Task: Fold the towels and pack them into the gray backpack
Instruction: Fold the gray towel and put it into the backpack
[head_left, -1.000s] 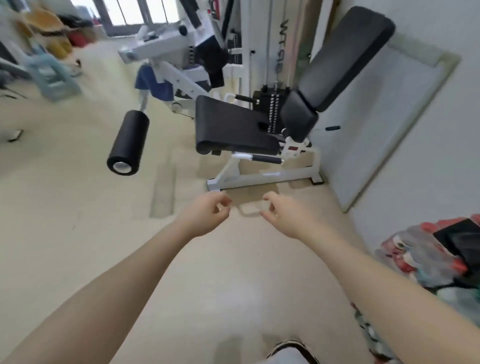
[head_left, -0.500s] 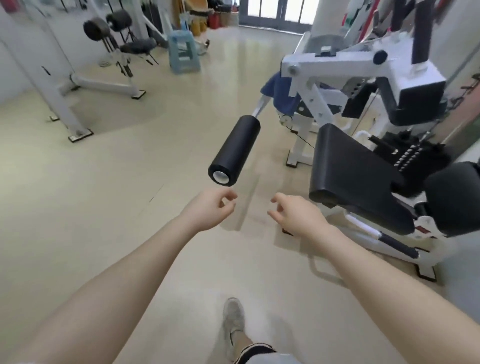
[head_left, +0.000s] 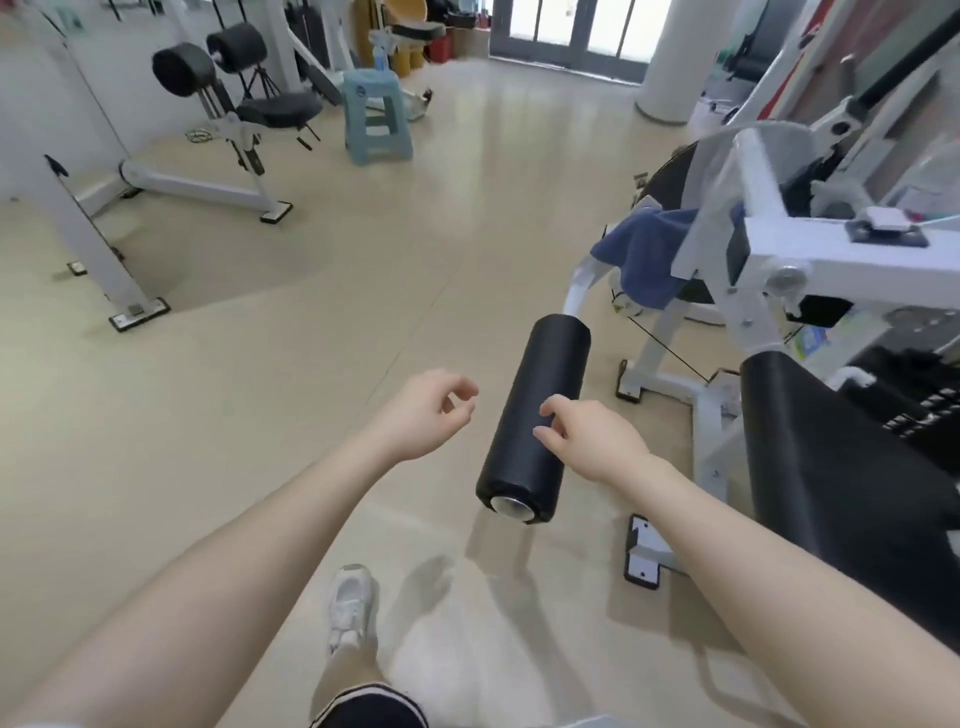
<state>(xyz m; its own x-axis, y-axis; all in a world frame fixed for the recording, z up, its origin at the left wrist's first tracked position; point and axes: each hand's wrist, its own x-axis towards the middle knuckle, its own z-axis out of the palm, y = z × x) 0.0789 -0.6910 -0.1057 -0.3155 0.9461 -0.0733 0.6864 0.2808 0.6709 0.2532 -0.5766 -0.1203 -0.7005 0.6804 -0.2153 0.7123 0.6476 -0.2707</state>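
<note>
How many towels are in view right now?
1. A blue towel hangs draped over the white frame of the exercise machine, beyond the black foam roller. Others may be hidden behind the machine. Neither hand holds one.

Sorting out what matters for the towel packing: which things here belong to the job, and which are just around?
Belongs to the job:
blue towel draped over the white machine frame
left hand, empty
right hand, empty

Just around:
black foam roller
light blue plastic stool
black seat pad

No backpack in view.

Both hands empty: left hand (head_left: 423, 415) & right hand (head_left: 592, 441) by black roller (head_left: 537, 410); blue towel (head_left: 647, 260) on machine.
</note>
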